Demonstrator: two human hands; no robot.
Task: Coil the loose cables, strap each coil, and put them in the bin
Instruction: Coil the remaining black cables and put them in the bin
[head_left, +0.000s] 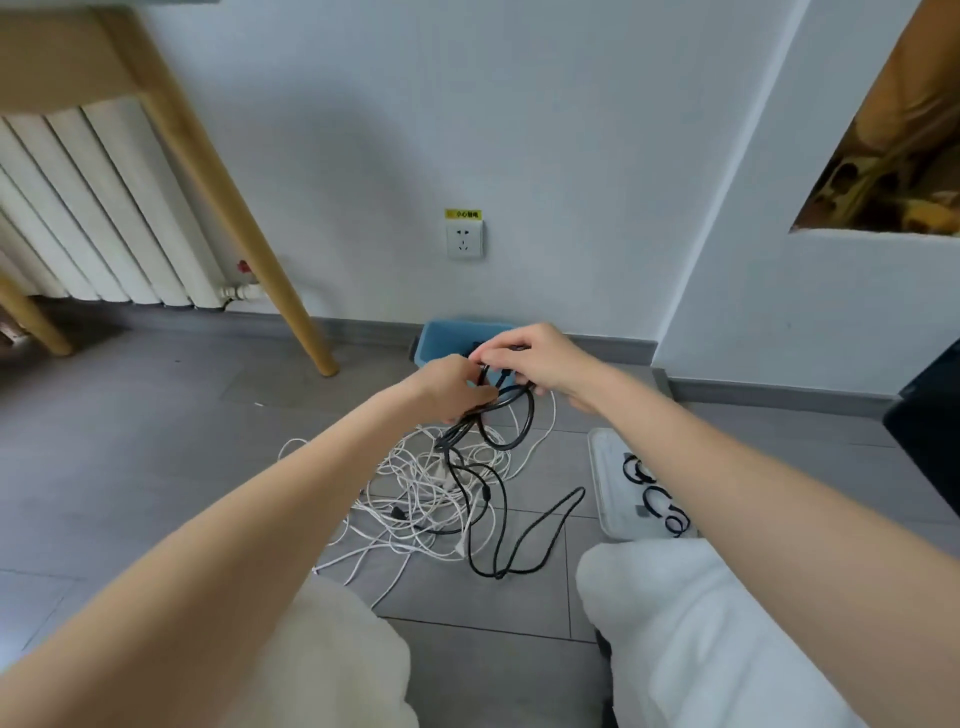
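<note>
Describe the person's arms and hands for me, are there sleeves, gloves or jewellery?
Both forearms are bare up to the frame's edge, with no sleeves in view. The left hand and right hand wear no gloves, and no watch, bracelet or ring shows. The only clothing in view is the white trousers over the knees.

A small yellow label (463, 214) is sitting on the far wall, touching the top edge of a white wall socket (464, 240). It is showing black Chinese characters that seem to read 小心触电, though the print is small and somewhat blurred. Nothing else in view is carrying readable text.
</note>
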